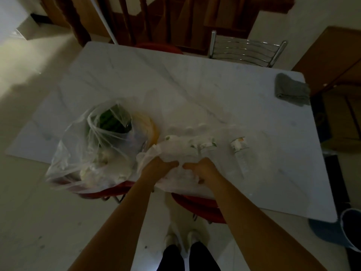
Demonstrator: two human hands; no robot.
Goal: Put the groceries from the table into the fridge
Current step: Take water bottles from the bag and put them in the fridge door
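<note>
A white marble table (175,79) carries the groceries. At its near left edge stands a clear plastic bag (78,157) with green vegetables (112,122) and pale items inside. To the right lies a second thin plastic bag (175,151) holding several small bottles (207,143). My left hand (158,169) and my right hand (203,169) both grip the near edge of this second bag, side by side. One clear bottle (240,153) lies loose on the table to the right of the bag.
A folded grey cloth (291,90) sits at the table's far right corner. A metal chair (246,49) stands behind the table, and red chair seats (197,206) are tucked under the near edge. A blue bin (336,229) stands on the floor at right.
</note>
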